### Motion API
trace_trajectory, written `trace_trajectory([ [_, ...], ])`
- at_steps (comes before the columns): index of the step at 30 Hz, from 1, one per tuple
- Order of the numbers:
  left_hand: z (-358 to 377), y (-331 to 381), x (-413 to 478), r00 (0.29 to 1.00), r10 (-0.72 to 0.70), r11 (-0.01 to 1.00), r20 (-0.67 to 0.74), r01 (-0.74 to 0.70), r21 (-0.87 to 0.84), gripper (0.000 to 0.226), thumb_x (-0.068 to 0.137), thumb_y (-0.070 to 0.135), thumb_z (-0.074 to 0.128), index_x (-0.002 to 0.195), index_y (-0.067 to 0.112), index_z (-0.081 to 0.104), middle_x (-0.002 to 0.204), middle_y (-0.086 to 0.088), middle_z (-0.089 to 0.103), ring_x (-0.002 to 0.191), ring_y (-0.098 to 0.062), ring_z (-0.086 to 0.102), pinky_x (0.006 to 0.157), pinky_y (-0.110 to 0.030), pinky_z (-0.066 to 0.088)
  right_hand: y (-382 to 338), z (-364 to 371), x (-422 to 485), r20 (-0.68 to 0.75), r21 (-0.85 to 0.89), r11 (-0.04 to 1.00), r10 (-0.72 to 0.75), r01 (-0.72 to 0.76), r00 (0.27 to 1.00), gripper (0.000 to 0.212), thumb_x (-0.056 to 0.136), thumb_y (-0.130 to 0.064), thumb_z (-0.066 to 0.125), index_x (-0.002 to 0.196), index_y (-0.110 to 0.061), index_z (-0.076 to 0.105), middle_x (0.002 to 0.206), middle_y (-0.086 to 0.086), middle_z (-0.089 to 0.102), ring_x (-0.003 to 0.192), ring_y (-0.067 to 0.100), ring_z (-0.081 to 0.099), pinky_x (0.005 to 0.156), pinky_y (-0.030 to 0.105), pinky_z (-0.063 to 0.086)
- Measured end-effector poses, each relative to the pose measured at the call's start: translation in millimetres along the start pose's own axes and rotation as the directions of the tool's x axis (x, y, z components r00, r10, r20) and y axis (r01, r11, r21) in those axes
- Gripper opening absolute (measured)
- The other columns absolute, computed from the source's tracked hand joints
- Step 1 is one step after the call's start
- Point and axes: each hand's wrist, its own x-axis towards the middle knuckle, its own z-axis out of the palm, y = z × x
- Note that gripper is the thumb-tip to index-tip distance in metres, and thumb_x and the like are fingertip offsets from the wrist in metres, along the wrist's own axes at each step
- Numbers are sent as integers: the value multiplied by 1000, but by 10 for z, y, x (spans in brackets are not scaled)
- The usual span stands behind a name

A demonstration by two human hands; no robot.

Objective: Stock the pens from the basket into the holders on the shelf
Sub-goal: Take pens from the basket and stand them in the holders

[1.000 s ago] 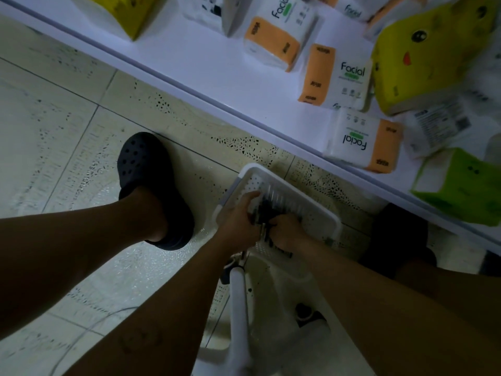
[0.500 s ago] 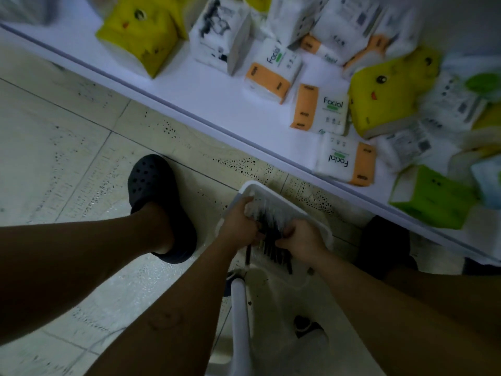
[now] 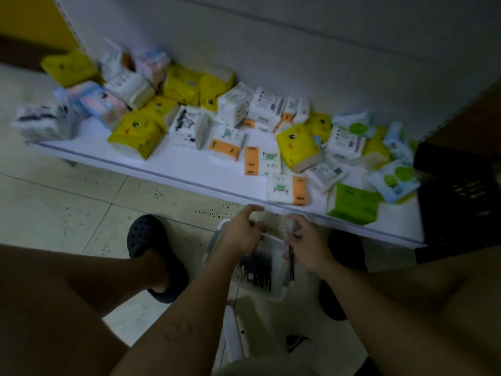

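Right hand (image 3: 306, 245) fingers clamped on a dark pen (image 3: 291, 263) over basket (image 3: 276, 294), left hand (image 3: 241, 234) fingers curled above the pens (image 3: 254, 264), hold too blurred to tell

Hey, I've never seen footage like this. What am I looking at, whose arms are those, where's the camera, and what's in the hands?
There is no machine here. A person wears a wide-angle camera on the head, so the single view looks down along their own arms. The left hand and right hand are over a white basket of dark pens, low in front of them. The right hand pinches one dark pen. The left hand's fingers are curled, but blur hides what they hold. Beyond lies a low white shelf strewn with tissue packs in yellow, orange-and-white and green. A black crate stands at the right. No pen holders are in view.
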Motion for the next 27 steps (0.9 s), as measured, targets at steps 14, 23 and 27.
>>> trace_trajectory([
  [14, 128, 1565, -548, 865, 500, 858, 34, -500, 115, 37, 87, 4, 66, 121, 20, 63, 79, 2, 67, 71, -12, 67, 67, -31, 56, -1057, -1132, -710, -361, 185, 895, -322, 406, 875, 32, 85, -8, 70, 111, -26, 65, 83, -6, 64, 70, 27, 70, 64, 47, 57],
  [23, 235, 2876, -1077, 626, 777, 597, 66, -766, 238, 31, 80, 14, 77, 106, 28, 67, 83, 2, 67, 76, -13, 67, 70, -26, 55, -1804, -2073, -1323, -572, 6, 786, -504, 618, 647, 41, 78, -15, 78, 94, -45, 56, 82, -15, 61, 70, 12, 68, 65, 39, 57],
  [27, 291, 3430, -1384, 477, 878, 454, 27, -851, 265, 28, 76, 8, 79, 99, 20, 70, 79, 2, 65, 69, -12, 65, 69, -27, 56, -2060, -2512, -1642, -630, -53, 732, -553, 680, 545, 35, 81, -19, 77, 90, -46, 56, 88, -12, 58, 73, 10, 68, 65, 41, 59],
])
